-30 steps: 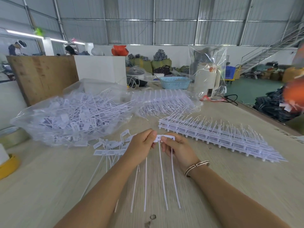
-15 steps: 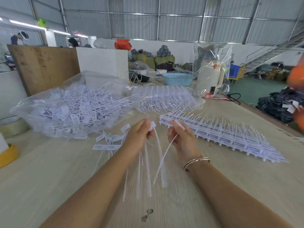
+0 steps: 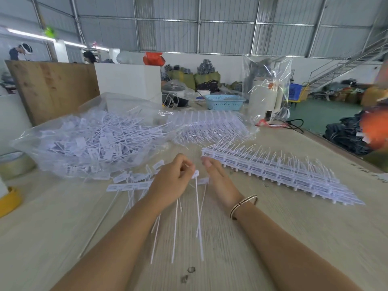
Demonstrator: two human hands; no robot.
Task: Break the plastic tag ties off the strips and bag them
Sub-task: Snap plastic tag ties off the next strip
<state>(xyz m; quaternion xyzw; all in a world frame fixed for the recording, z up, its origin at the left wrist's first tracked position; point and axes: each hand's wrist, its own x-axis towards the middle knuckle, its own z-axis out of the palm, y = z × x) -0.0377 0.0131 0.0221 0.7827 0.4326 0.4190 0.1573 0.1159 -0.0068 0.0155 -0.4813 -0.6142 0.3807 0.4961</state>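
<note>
Left hand [image 3: 175,181] grip on ties [image 3: 197,208]; contact blurred.

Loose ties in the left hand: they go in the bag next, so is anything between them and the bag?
Nothing solid: only a small pile of separated ties lies on the table between the left hand and the clear bag.

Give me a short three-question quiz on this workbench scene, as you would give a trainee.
1. True or false: the left hand holds several white tag ties whose tails hang down.
2. Which wrist wears the bracelet? A) left B) right
3. The loose ties already bagged lie in a clear plastic ____ on the left of the table.

Key: 1 true; 2 B; 3 bag.
</note>
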